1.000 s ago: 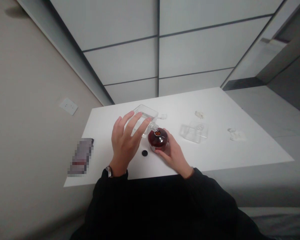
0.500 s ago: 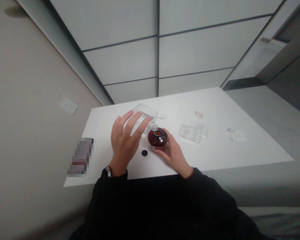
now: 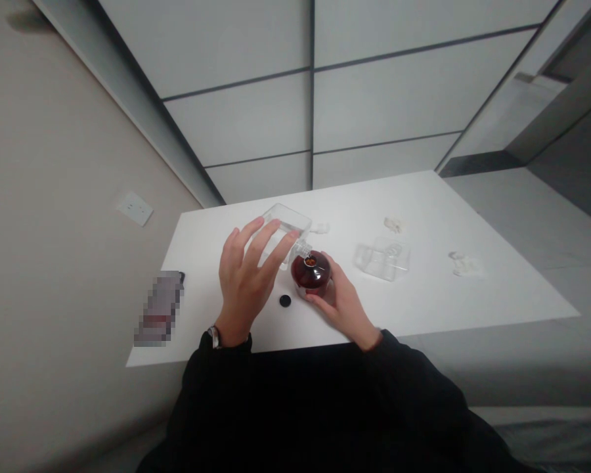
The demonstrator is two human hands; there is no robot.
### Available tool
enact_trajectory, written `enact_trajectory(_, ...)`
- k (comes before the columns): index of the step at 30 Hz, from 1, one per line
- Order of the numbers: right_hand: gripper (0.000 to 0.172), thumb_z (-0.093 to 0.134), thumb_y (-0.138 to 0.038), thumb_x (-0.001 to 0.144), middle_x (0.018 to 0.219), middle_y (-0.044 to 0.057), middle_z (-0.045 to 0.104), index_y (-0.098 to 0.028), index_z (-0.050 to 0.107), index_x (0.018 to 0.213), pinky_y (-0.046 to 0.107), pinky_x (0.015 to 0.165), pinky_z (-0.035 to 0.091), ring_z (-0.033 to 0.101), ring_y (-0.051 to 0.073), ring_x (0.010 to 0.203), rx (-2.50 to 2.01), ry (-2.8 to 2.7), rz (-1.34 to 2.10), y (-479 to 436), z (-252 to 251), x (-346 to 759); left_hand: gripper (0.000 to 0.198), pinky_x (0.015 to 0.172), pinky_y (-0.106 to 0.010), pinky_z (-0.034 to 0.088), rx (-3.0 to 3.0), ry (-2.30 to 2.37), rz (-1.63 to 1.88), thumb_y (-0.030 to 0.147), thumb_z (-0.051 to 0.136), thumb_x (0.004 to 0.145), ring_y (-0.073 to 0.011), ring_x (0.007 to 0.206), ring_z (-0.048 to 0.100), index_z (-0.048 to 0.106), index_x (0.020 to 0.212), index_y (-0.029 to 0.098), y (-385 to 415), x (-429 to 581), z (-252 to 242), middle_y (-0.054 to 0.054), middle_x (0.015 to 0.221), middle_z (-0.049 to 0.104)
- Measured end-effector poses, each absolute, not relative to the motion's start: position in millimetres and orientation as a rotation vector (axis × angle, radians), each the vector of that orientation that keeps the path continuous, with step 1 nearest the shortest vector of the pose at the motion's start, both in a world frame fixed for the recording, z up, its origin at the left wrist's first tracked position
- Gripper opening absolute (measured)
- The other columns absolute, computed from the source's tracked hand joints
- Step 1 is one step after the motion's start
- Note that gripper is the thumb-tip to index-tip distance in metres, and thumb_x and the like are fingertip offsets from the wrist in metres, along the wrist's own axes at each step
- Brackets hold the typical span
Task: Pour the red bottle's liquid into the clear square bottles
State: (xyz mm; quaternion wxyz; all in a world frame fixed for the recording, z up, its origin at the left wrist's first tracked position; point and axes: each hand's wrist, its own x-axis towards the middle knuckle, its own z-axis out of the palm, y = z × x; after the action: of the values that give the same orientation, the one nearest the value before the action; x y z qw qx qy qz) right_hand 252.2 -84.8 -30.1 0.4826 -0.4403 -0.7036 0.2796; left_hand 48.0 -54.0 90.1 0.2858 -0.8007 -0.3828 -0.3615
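My left hand (image 3: pixel 251 276) is wrapped over a clear, square-sided bottle (image 3: pixel 288 217), which lies tilted with its threaded neck pointing right and down. That neck is at the round mouth of a dark amber bottle (image 3: pixel 311 274); whether the two touch I cannot tell. Liquid shows inside the clear bottle. Around the right side of the amber bottle my right hand (image 3: pixel 345 303) is closed, thumb in front, holding it upright on the table. A small black cap (image 3: pixel 285 301) lies just left of the amber bottle's base.
On the white table (image 3: pixel 404 309), a clear plastic tray (image 3: pixel 381 258) lies to the right, with crumpled clear scraps (image 3: pixel 465 265) beyond it. A small white piece (image 3: pixel 320 228) sits behind the bottles. A blurred-out phone-like object (image 3: pixel 158 309) rests at the left edge, near the wall.
Almost nothing differs. Both hands hold the same bottles in nearly the same place, the clear bottle's neck still at the amber bottle's mouth.
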Motion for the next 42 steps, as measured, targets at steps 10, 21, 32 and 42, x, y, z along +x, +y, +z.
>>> enact_trajectory(10,0.083,0.073,-0.052,0.097,0.164,0.017,0.050,-0.028,0.032,0.166,0.064,0.127,0.040,0.048,0.038,0.153,-1.076,-1.708,0.677,-85.3,-29.3,251.4,0.057,0.117,-0.044,0.050,-2.136,-1.017,-0.959,0.007,0.069,0.097,-0.0271,0.135,0.065,0.059,0.149,0.030,-54.4,47.9,90.3,-0.008,0.135,0.075)
enact_trajectory(21,0.083,0.073,-0.051,0.098,0.163,0.017,0.050,-0.028,0.032,0.166,0.064,0.126,0.041,0.049,0.038,0.153,-1.073,-1.714,0.685,-85.1,-27.3,251.8,0.056,0.117,-0.045,0.049,-2.131,-1.031,-0.957,0.006,0.066,0.098,-0.0265,0.136,0.065,0.060,0.147,0.032,-55.3,48.0,89.8,-0.007,0.136,0.075)
enact_trajectory(32,0.083,0.073,-0.051,0.098,0.164,0.018,0.049,-0.027,0.032,0.166,0.064,0.127,0.041,0.047,0.037,0.154,-1.076,-1.715,0.685,-85.3,-28.5,251.3,0.056,0.117,-0.046,0.050,-2.116,-1.019,-0.938,0.005,0.070,0.096,-0.0273,0.135,0.066,0.061,0.145,0.030,-54.9,48.1,90.3,-0.007,0.135,0.075)
enact_trajectory(42,0.083,0.073,-0.049,0.098,0.165,0.018,0.049,-0.026,0.032,0.166,0.063,0.127,0.040,0.046,0.037,0.154,-1.066,-1.716,0.687,-85.2,-27.9,252.1,0.054,0.120,-0.044,0.048,-2.129,-0.997,-0.940,0.002,0.068,0.095,-0.0263,0.137,0.063,0.064,0.142,0.028,-55.0,48.4,92.3,-0.008,0.135,0.075)
